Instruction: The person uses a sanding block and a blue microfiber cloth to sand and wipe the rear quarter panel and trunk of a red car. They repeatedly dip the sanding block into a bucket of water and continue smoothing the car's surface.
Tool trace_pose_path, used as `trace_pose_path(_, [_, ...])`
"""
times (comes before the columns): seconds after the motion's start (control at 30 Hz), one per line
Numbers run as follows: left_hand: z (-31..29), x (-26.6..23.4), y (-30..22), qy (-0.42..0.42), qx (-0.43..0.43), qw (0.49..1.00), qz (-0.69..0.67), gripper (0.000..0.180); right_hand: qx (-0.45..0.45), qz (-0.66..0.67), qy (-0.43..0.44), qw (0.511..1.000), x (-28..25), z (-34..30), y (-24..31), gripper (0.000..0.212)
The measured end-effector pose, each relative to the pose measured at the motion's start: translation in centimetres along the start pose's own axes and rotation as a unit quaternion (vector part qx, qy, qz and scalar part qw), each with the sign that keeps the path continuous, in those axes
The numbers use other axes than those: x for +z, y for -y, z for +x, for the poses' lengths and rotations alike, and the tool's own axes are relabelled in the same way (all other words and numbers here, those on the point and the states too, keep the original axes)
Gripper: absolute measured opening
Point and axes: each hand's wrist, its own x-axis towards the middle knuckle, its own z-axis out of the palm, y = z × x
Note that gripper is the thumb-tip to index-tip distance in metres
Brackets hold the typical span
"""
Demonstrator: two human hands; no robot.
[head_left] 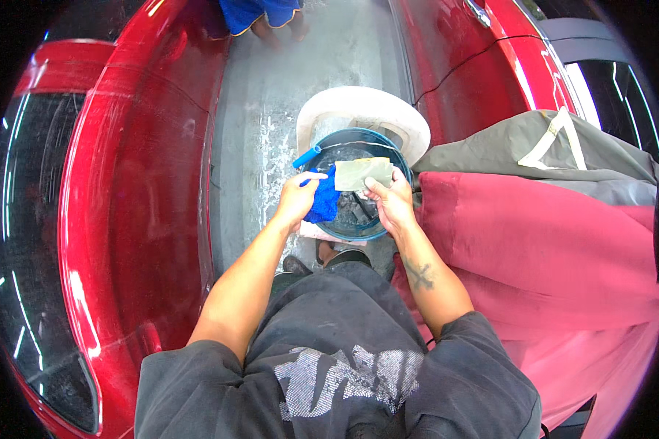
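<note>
Above a dark blue bucket point(392, 228) with a thin wire handle, my right hand point(392, 199) pinches a piece of sandpaper point(359, 174), thumb on top. The sheet is greyish green with a yellowish upper edge. My left hand point(297, 199) is closed on a crumpled bright blue cloth point(324, 204), which hangs over the bucket's left side. Inside the bucket there is water with dark items that I cannot make out. A blue tube-like grip point(307, 156) sits at the bucket's upper left rim.
The bucket stands on a white plastic chair point(362, 99). A red car panel point(146, 197) runs along my left, another point(454, 66) along the far right. Red cloth point(534, 252) and a grey cover point(483, 150) drape at right. Another person's legs point(271, 31) show at the far end.
</note>
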Motion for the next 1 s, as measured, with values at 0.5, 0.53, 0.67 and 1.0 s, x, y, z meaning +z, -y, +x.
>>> trace_pose_path(0.5, [-6.4,-1.3,-2.0,-0.046,0.022,0.995,-0.083,0.057,-0.315,-0.34,-0.124,0.877,5.2,-6.0,1.9,0.044])
trace_pose_path(0.53, [-6.5,-1.4,-2.2,-0.048,0.015,0.995,-0.091,0.058,-0.323,-0.344,-0.135,0.871,5.4,-6.1,2.0,0.045])
trace_pose_path(0.67, [-6.1,-2.3,-0.9,-0.08,0.048,0.992,-0.088,0.06,-0.295,-0.303,-0.135,0.896,7.8,-8.5,4.0,0.046])
trace_pose_path(1.0, [-11.3,-3.7,-6.5,0.061,-0.004,0.988,-0.142,0.075,-0.378,-0.417,-0.092,0.822,11.7,-11.8,2.8,0.049])
